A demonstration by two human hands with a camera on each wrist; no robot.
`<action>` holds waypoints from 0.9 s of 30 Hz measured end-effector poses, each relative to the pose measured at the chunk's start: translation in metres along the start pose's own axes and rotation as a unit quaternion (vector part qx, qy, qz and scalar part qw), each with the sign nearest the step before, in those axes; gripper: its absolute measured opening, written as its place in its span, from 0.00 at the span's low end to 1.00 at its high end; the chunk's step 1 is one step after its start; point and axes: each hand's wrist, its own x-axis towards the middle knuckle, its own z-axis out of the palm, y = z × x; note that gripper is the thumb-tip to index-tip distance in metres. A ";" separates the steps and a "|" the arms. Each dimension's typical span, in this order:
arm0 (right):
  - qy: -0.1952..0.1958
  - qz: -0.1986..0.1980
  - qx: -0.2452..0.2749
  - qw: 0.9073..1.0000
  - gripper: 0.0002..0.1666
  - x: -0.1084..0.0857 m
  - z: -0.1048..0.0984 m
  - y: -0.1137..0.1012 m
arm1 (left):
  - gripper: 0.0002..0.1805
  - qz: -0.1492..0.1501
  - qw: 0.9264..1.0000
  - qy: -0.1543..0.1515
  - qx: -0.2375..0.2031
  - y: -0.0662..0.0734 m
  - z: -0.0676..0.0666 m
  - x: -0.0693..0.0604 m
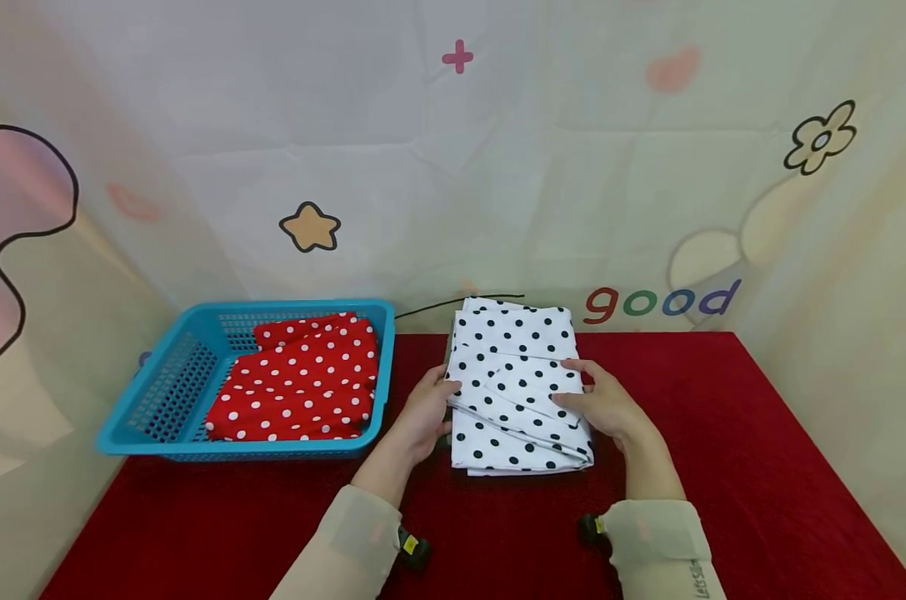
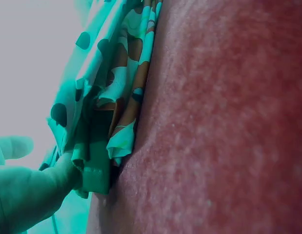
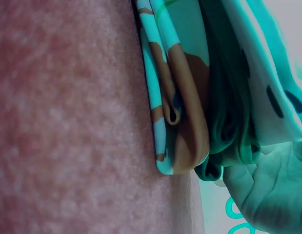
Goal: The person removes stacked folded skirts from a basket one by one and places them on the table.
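Note:
A folded white cloth with black dots [image 1: 520, 333] tops a stack on the table. Under it lie a dark green cloth [image 3: 229, 112] and, lowest, a folded brown-and-pale patterned cloth [image 3: 190, 107], both visible in the wrist views. At the stack's left edge, my left hand [image 1: 424, 412] grips the dotted cloth, thumb on top and fingers tucked at its side. My right hand [image 1: 606, 404] holds the right edge, with the thumb and a finger on the dotted cloth; its other fingers are partly hidden.
A blue plastic basket [image 1: 387, 358] stands to the left, holding a red cloth with white dots [image 1: 302, 383]. Dark red fabric [image 1: 693, 433] covers the table. Behind hangs a pale printed backdrop [image 1: 483, 183], and similar sheets flank both sides.

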 end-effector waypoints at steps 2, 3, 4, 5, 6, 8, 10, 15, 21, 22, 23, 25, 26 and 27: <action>0.002 -0.001 -0.006 1.000 0.43 0.000 -0.001 0.000 | 0.30 0.012 1.000 -0.001 0.016 0.002 0.000 -0.002; 0.002 -0.003 -0.008 1.000 0.44 0.000 -0.001 0.000 | 0.30 0.018 1.000 -0.001 0.024 0.003 0.001 -0.003; 0.002 -0.004 -0.010 1.000 0.44 0.000 -0.002 0.000 | 0.30 0.024 0.999 0.001 0.031 0.004 0.001 -0.004; 0.002 -0.006 -0.011 1.000 0.44 0.000 -0.002 -0.001 | 0.30 0.030 0.999 0.004 0.038 0.005 0.001 -0.006; 0.000 -0.006 -0.012 1.000 0.43 -0.001 -0.002 -0.002 | 0.30 0.035 0.998 0.009 0.048 0.006 0.002 -0.007; -0.003 -0.009 -0.019 1.000 0.44 -0.002 -0.003 -0.003 | 0.30 0.040 0.997 0.024 0.067 0.007 0.003 -0.010; -0.006 -0.011 -0.030 0.999 0.44 -0.004 -0.004 -0.005 | 0.29 0.047 0.994 0.038 0.087 0.009 0.004 -0.014; 0.001 -0.017 -0.063 0.998 0.46 -0.010 -0.008 -0.011 | 0.31 0.057 0.990 0.057 0.119 0.015 0.006 -0.021; 0.025 -0.022 -0.078 0.996 0.45 -0.016 -0.015 -0.017 | 0.33 0.062 0.987 0.067 0.134 0.025 0.005 -0.028; 0.029 -0.024 -0.081 0.996 0.45 -0.017 -0.016 -0.018 | 0.33 0.066 0.987 0.066 0.133 0.026 0.005 -0.029; 0.035 -0.027 -0.087 0.995 0.44 -0.017 -0.016 -0.018 | 0.32 0.069 0.987 0.065 0.132 0.026 0.004 -0.030; 0.045 -0.033 -0.095 0.994 0.43 -0.018 -0.016 -0.020 | 0.32 0.075 0.987 0.061 0.128 0.027 0.002 -0.031; 0.051 -0.037 -0.097 0.993 0.43 -0.018 -0.016 -0.021 | 0.32 0.077 0.987 0.060 0.127 0.027 0.001 -0.032; 0.057 -0.041 -0.098 0.993 0.43 -0.019 -0.016 -0.022 | 0.32 0.080 0.987 0.058 0.127 0.027 0.000 -0.032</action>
